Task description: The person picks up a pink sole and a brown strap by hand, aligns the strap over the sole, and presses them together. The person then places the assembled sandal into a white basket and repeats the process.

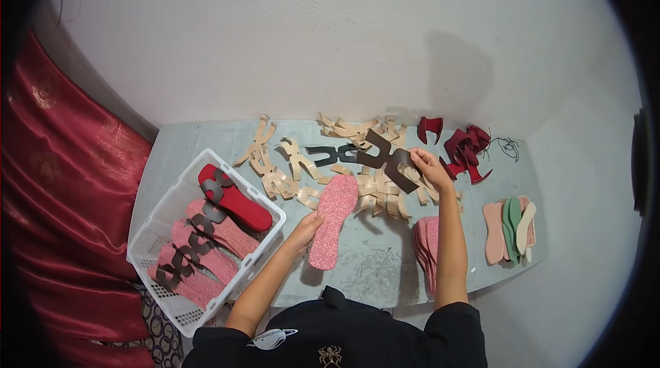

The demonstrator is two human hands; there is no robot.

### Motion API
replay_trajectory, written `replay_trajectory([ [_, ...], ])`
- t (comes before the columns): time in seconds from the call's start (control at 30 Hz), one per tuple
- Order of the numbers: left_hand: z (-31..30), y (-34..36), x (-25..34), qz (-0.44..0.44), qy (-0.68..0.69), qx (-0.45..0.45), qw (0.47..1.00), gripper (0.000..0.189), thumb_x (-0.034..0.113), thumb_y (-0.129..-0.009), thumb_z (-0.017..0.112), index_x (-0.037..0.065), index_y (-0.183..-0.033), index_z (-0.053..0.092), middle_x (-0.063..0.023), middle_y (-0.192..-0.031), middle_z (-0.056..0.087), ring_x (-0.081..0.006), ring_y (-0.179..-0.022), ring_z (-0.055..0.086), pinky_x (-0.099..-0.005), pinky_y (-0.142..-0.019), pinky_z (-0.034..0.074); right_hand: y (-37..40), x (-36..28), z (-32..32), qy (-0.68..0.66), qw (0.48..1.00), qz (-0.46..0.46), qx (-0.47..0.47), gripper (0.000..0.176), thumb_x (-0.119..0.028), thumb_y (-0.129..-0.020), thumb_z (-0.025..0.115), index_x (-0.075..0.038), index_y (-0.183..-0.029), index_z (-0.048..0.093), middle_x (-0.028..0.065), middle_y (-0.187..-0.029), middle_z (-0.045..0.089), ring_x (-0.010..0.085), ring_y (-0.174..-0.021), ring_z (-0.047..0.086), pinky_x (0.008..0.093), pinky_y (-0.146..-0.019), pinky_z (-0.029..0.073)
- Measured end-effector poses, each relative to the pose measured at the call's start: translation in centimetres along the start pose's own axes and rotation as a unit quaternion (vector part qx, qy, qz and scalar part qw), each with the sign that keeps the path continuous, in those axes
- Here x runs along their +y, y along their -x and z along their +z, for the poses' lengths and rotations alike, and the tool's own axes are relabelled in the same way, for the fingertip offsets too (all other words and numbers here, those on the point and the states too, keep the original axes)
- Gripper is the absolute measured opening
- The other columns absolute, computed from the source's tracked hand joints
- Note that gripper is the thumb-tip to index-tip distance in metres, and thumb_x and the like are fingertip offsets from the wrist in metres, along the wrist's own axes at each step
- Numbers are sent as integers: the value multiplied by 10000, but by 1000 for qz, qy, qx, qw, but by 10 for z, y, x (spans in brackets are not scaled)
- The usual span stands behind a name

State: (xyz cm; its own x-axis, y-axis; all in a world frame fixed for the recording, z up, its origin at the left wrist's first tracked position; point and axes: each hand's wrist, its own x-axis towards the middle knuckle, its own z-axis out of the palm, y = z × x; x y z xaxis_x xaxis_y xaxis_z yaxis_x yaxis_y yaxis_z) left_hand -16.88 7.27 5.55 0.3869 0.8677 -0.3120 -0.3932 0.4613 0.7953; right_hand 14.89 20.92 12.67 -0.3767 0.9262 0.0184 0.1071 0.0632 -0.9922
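Note:
My left hand [304, 232] is closed on the edge of a pink speckled shoe sole [334, 220], held above the table near its front. A dark brown H-shaped sandal strap [389, 162] is pinched in my right hand [429, 168], raised over the middle of the table. The strap and the sole are apart. Beneath and behind them lie several beige straps [295, 159] of a similar cut. A black strap [331, 155] lies among these, its right end close to the brown one. Right of the held sole is a stack of pink soles [426, 247], partly covered by my right forearm.
A white plastic basket [199, 161] at the left holds pink soles with dark straps and a red sandal [240, 204]. Dark red heel-shaped pieces [465, 150] lie at the back right. Peach, green and cream soles [511, 222] sit at the right edge. A red curtain [75, 196] hangs at the left.

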Motion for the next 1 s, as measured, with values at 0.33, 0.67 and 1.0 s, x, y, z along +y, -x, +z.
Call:
replay_trajectory([
  [0.33, 22, 52, -1, 16, -15, -41, 999, 382, 130, -874, 474, 11, -1214, 346, -90, -1051, 544, -185, -917, 578, -310, -778, 483, 62, -32, 90, -118, 991, -66, -6, 186, -212, -902, 455, -49, -973, 508, -37, -764, 527, 26, -684, 484, 170, -624, 397],
  [0.67, 40, 84, 6, 78, 55, -72, 993, 489, 79, -866, 426, 54, -1307, 216, -132, -1197, 445, -251, -964, 559, -347, -821, 463, 125, -33, 181, -2, 999, -7, 41, 276, -136, -867, 499, -35, -1111, 417, 40, -745, 531, 78, -715, 525, 200, -541, 443],
  [1.0, 42, 106, 3, 69, 53, -84, 993, 483, 53, -859, 386, 18, -1314, 227, -122, -1209, 443, -172, -1031, 508, -297, -865, 422, 143, -76, 156, 304, 940, -115, 101, 132, -104, -792, 567, -33, -904, 566, 101, -829, 551, 227, -719, 559, 281, -588, 445],
])
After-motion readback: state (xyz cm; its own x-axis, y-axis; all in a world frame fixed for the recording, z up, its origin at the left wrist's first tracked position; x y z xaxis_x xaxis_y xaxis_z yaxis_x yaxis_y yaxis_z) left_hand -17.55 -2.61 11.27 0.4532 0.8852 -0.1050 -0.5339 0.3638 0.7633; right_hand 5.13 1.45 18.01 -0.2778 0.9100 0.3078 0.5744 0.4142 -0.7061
